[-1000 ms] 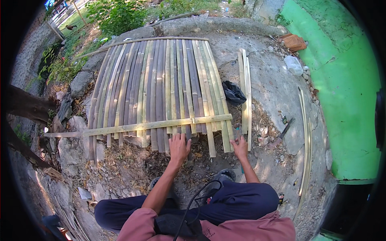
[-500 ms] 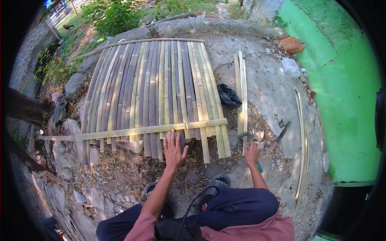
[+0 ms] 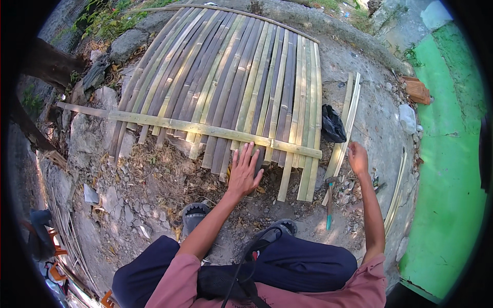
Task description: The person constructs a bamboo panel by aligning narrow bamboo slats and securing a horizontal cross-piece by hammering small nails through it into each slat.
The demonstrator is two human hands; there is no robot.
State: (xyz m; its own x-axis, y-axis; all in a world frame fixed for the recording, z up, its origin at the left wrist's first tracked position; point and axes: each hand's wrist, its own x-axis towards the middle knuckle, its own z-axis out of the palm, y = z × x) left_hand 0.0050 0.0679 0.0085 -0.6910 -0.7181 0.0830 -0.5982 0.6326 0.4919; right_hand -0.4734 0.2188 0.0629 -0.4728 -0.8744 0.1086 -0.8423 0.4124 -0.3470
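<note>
My left hand (image 3: pixel 244 172) lies with fingers spread on the lower ends of the bamboo slats, its fingertips at the bamboo crosspiece (image 3: pixel 205 129). The slats form a panel (image 3: pixel 226 72) of green, yellowish and dark strips, side by side on the ground. My right hand (image 3: pixel 358 158) is off to the right with loosely bent fingers, above or beside some loose bamboo strips (image 3: pixel 343 136); I see nothing in it. Near its fingertips sits a black plastic bag (image 3: pixel 333 124). A hammer (image 3: pixel 329 200) with a teal grip lies on the ground below the strips, apart from both hands.
Thin bamboo strips (image 3: pixel 398 190) lie along the right, before a green wall (image 3: pixel 447 169). A clear plastic container (image 3: pixel 407 119) and an orange-brown block (image 3: pixel 417 90) sit by the wall. Rocks (image 3: pixel 128 45) and a tree trunk (image 3: pixel 56 62) stand left.
My right hand has let go of the hammer, now on the ground, and has moved up toward the black bag. My left hand stays on the slats. The view has shifted and turned.
</note>
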